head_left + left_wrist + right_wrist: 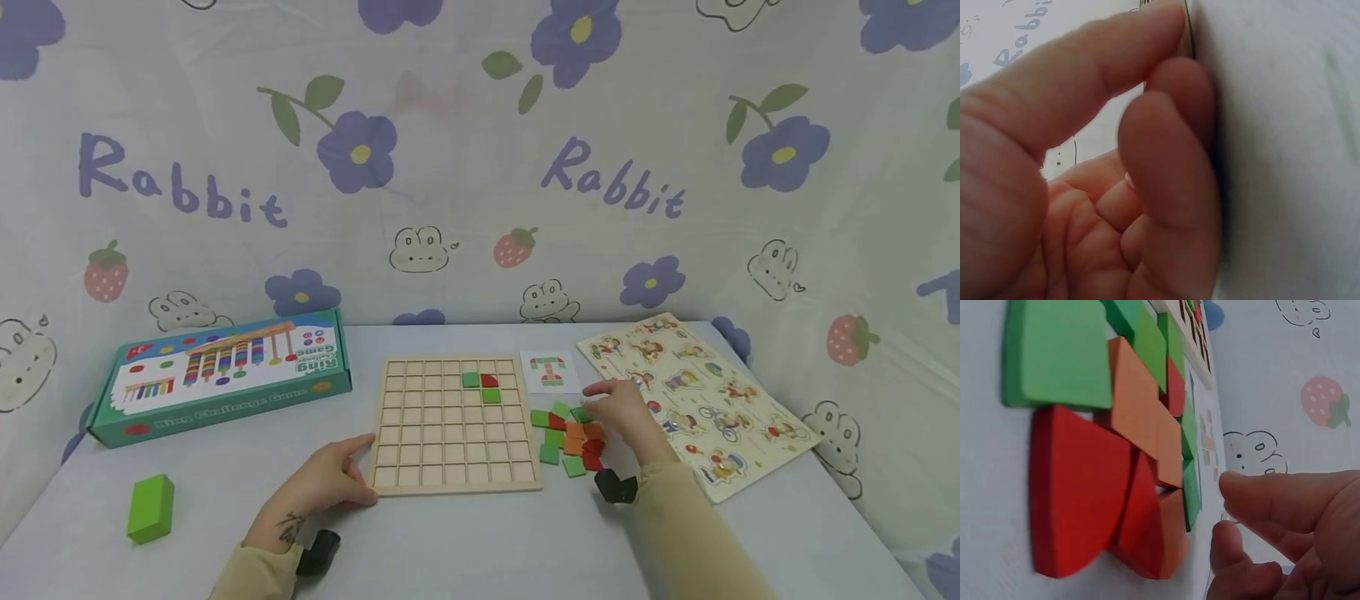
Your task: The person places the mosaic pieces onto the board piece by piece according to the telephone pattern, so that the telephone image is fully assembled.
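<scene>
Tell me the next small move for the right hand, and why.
I'd probably lower the right hand and pinch one of the loose tiles. That hand appears empty and is right beside them, while only three tiles sit in the grid board, fewer than the pattern card seems to show. The left hand rests against the board's left edge, which may help steady it.

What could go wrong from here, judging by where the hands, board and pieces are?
The loose pieces lie bunched together, some touching, so picking one up may push its neighbours about.

The right fingers are close to the pattern card; a careless sweep could shift it.

The left fingers are at the left edge of the grid board; a hard push might slide it and perhaps jog the three set pieces.
</scene>
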Tool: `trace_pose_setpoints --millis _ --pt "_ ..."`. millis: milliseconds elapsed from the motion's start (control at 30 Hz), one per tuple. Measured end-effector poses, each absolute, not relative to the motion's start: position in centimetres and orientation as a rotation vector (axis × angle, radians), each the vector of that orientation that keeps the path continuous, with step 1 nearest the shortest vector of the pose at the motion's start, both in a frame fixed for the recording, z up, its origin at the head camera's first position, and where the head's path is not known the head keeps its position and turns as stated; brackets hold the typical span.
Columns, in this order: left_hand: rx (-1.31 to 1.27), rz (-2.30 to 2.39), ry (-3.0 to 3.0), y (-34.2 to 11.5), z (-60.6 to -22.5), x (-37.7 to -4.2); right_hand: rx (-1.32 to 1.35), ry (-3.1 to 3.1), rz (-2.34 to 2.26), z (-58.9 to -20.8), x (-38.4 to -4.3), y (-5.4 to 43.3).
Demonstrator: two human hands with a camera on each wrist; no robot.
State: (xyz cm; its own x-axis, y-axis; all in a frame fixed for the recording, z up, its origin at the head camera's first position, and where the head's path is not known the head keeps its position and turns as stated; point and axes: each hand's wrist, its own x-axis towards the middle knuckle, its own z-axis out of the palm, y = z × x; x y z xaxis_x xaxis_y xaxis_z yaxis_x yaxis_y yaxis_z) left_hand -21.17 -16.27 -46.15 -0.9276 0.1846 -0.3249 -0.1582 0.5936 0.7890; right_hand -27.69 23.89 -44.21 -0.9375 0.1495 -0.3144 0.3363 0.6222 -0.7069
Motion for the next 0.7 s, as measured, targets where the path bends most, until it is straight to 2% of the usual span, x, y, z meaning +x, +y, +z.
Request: trace_pose_setpoints --millis 700 --pt "0.045 1.273 2.438 -16.44 -46.21 -21.24 0.453 2.599 -1.188 -45.38 -27.5 23.94"
